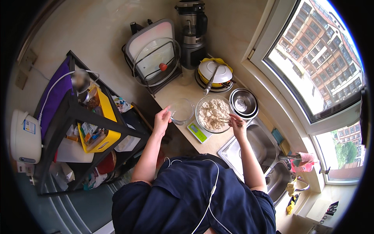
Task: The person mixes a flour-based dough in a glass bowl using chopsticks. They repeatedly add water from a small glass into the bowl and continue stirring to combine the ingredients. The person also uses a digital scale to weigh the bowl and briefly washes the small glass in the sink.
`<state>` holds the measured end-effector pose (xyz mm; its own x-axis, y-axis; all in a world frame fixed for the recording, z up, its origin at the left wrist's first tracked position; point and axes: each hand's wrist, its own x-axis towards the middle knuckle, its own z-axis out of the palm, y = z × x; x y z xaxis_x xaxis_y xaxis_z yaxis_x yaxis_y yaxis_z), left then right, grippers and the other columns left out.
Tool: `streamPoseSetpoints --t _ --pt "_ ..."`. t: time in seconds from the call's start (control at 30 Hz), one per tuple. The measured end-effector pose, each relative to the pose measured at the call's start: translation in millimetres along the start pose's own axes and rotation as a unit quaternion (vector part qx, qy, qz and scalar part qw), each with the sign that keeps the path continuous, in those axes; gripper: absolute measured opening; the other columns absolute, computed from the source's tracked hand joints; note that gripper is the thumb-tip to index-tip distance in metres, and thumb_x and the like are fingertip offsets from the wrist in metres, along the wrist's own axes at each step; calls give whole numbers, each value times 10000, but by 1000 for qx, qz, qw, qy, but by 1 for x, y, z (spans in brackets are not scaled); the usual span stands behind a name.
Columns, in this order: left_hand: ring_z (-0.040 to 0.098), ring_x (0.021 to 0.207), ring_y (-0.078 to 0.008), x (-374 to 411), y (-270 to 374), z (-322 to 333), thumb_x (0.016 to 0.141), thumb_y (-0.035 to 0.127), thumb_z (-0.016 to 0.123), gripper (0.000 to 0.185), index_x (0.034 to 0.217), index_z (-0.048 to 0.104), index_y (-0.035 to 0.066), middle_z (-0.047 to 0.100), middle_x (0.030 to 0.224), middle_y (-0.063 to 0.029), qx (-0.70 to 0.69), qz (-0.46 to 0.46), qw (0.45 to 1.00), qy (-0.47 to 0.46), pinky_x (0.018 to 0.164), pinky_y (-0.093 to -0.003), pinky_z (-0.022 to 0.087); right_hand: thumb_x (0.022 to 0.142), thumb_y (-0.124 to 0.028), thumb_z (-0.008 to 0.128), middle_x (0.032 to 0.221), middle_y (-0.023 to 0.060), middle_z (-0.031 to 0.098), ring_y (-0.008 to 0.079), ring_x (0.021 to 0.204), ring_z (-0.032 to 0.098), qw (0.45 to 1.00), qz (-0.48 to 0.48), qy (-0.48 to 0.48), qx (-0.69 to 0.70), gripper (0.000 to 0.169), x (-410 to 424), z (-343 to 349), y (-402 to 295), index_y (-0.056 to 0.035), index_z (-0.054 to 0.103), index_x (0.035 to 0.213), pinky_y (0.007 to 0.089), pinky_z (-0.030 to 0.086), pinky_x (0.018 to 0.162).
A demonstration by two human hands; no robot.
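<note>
My left hand grips the rim of a clear glass bowl, tilted over the counter's edge. In my right hand are thin metal utensils, likely chopsticks, whose tips reach into a lumpy, floury dough mixture. A larger glass bowl holds that mixture and rests on a green and white kitchen scale. Just right of it stand nested steel bowls.
A steel double sink lies at the right under the window. Behind the bowls are stacked dishes with a spoon, a blender and a rack with a glass lid. A black shelf with yellow bins stands left.
</note>
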<state>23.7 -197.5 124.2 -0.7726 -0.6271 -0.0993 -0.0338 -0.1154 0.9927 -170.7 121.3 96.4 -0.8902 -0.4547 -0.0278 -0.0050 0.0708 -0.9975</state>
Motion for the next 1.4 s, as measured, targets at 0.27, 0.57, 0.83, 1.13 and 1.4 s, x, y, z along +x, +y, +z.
streamPoseSetpoints --t 0.27,0.57,0.83,1.13,1.4 --pt "442 601 -27 9 -34 -16 954 115 550 371 1308 521 9 496 736 62 -23 0 999 45 558 -172 378 934 -125 577 843 51 672 105 747 641 998 49 -20 -22 220 -7 -2 1 -38 647 1123 245 551 696" --pt "433 575 -21 17 -47 -16 953 117 552 397 1324 494 -11 474 686 64 -20 9 998 54 517 -172 352 833 -140 725 1080 120 653 148 962 618 997 71 20 20 505 -22 7 32 -33 519 1281 292 516 841" --pt "430 599 -22 19 -58 -21 954 105 546 374 1314 514 6 540 786 61 -34 -14 998 58 541 -171 371 859 -207 698 943 97 545 159 706 604 974 213 76 23 706 -40 -11 57 -45 255 1383 312 585 645" --pt "436 601 -21 25 -68 -25 955 105 545 390 1327 495 2 535 786 59 -18 -27 998 49 540 -170 379 890 -305 638 1319 219 422 405 983 625 895 325 16 305 926 -30 30 81 -169 -61 1483 447 556 819" --pt "443 596 -35 59 -128 -19 963 108 527 447 1363 412 -54 492 748 36 -31 -22 997 70 537 -187 396 776 14 453 1238 167 472 390 920 653 911 299 62 277 790 -32 47 72 -190 152 1477 437 575 716"
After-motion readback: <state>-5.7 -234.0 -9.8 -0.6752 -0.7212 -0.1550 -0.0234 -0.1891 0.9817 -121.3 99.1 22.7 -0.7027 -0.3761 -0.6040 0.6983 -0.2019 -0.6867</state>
